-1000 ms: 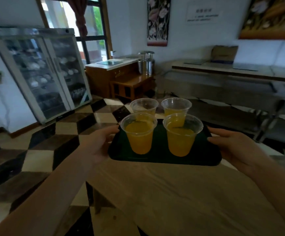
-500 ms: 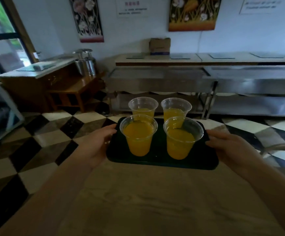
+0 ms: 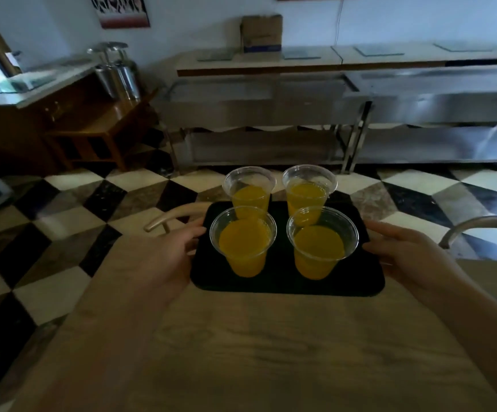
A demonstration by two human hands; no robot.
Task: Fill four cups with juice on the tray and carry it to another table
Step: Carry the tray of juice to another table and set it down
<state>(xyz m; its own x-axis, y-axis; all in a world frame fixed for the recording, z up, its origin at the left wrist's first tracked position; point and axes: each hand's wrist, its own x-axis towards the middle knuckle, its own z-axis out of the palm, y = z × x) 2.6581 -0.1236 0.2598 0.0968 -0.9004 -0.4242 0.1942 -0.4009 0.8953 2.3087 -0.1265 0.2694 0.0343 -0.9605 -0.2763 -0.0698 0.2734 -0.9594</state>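
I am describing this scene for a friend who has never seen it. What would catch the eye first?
Four clear plastic cups of orange juice stand in two rows on a black tray at the centre. The left hand and right hand hold the tray's two sides above a wooden table. Behind lies a black-and-white checkered floor.

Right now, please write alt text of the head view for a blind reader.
Two hands, left hand and right hand, hold a black tray with four clear plastic cups of orange juice above a wooden table. Behind: checkered floor, steel counters.
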